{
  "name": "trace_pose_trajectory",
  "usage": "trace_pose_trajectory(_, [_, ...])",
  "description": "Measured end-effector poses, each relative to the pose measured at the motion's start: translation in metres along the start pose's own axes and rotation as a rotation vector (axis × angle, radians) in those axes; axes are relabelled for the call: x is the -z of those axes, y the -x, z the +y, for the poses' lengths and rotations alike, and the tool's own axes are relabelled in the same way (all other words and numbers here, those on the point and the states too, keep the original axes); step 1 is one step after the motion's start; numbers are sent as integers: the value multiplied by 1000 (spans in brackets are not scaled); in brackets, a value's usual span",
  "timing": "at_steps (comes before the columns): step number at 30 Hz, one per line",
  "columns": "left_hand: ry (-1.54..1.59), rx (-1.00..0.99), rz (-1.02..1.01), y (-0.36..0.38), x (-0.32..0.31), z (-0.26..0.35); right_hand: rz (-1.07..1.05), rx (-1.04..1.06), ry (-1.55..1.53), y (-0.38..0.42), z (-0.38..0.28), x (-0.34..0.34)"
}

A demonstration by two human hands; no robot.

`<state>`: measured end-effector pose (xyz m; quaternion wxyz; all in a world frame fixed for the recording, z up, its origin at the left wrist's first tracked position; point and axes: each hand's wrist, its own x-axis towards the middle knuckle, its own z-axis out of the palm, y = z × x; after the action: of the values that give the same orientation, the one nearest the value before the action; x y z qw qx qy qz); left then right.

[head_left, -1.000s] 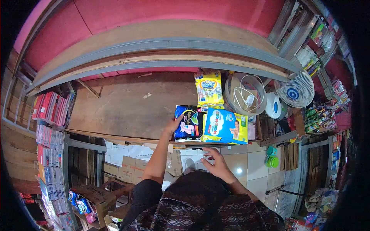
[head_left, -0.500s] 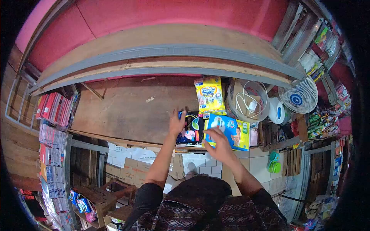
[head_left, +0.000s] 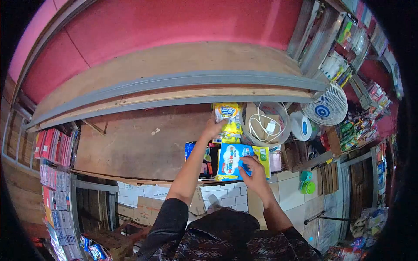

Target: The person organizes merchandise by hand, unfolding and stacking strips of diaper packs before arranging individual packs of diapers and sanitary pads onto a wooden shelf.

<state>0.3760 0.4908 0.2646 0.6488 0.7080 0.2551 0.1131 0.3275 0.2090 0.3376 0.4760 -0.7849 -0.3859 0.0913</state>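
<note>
A yellow diaper pack (head_left: 232, 125) lies on the lower shelf, and my left hand (head_left: 213, 129) grips its left edge, thumb over the front, other fingers partly hidden. In front of it, a blue diaper pack (head_left: 233, 160) lies at the shelf's front edge, overlapping a yellow-green pack (head_left: 262, 157). My right hand (head_left: 254, 172) rests on the blue pack's right part, thumb and fingers apart. Left of the blue pack is a dark pack (head_left: 209, 162), partly hidden behind my left forearm.
A clear round tub (head_left: 285, 119) with a white cable stands right of the packs, beside a white fan (head_left: 327, 106). A grey metal shelf beam (head_left: 183, 80) crosses above the lower shelf. Stacked boxed goods (head_left: 54, 187) line the left side.
My left hand has left the dark pack and moved up to the yellow diaper pack. The blue pack has turned more upright and shifted left over the dark pack. The camera view has shifted.
</note>
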Motion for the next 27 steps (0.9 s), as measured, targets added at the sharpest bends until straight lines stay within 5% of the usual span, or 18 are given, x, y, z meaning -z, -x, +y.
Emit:
trace_pose_trajectory(2, [104, -141, 11, 5, 7, -1, 8, -73, -72, 2, 3, 2])
trace_pose_trajectory(9, [152, 42, 88, -25, 24, -54, 42, 51, 14, -7, -2, -3])
trace_pose_trajectory(17, [30, 44, 100, 33, 39, 6, 60, 86, -24, -7, -16, -10])
trace_pose_trajectory(19, [-49, 68, 373, 43, 41, -16, 3, 93, -10, -4, -21, -13])
trace_pose_trajectory(23, [-30, -15, 435, 101, 78, -42, -205, 107, -116, 4, -27, -45])
trace_pose_trajectory(27, [-360, 205, 499, 148, 102, -125, -530, 155, -109, 16, -39, -77])
